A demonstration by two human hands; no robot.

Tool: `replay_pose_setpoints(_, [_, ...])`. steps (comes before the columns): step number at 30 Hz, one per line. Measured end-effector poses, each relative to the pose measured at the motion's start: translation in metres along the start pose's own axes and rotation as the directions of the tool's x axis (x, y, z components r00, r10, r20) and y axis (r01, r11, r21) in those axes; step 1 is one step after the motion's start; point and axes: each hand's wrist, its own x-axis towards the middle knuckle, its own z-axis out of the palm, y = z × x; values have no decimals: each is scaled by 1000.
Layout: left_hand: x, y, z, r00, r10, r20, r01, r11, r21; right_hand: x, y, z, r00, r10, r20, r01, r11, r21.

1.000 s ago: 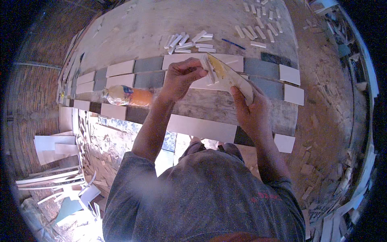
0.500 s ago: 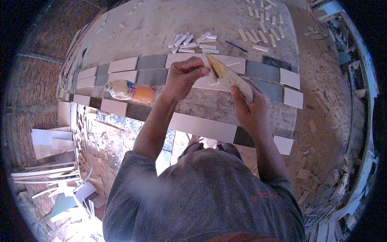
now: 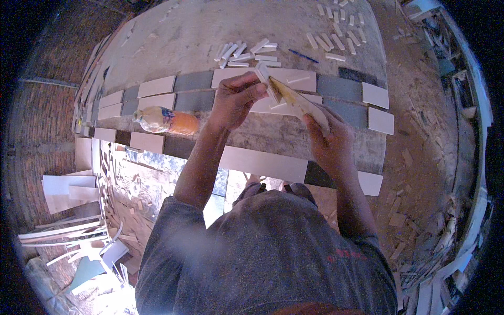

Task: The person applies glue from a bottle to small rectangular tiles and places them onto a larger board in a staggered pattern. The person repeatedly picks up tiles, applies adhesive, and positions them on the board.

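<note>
My left hand [image 3: 235,102] pinches a short white strip [image 3: 269,83] between thumb and fingers, above the worktable. In my right hand [image 3: 334,140] is a flat, pale, tapering piece [image 3: 307,105], smeared yellowish-brown along its face. Its narrow end meets the strip, or comes very close to it; which one I cannot tell. Under both hands lie rows of white rectangular panels [image 3: 375,95] alternating with grey ones [image 3: 344,87]. Beyond my left hand is a loose pile of short white strips [image 3: 239,51].
A plastic bottle of orange liquid [image 3: 167,120] lies on its side at the left. A blue pen [image 3: 303,56] rests near the strips. More small strips [image 3: 331,41] are scattered far right. Offcuts [image 3: 401,215] litter the floor, and boards [image 3: 68,191] lean at the left.
The pale piece has tilted, its narrow end shifting slightly against the strip. The strip has turned a little in my left hand. Both hands remain nearly in place; the view has shifted slightly.
</note>
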Motion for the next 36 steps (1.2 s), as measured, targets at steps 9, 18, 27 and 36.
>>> replay_pose_setpoints(9, [-1,3,-1,997,-1,-79,-4,999,-53,-9,14,-8,996,-36,80,34,999,28])
replay_pose_setpoints(18, [-3,-1,2,995,-1,-98,-3,999,-46,-10,15,-2,994,-2,109,8,999,-50])
replay_pose_setpoints(27, [-16,-2,-8,969,-227,-93,212,967,-144,-11,34,-38,995,-81,-49,86,992,97])
replay_pose_setpoints(36, [-34,9,-3,891,-409,197,431,898,-87,30,14,-71,660,-609,440,750,511,-419])
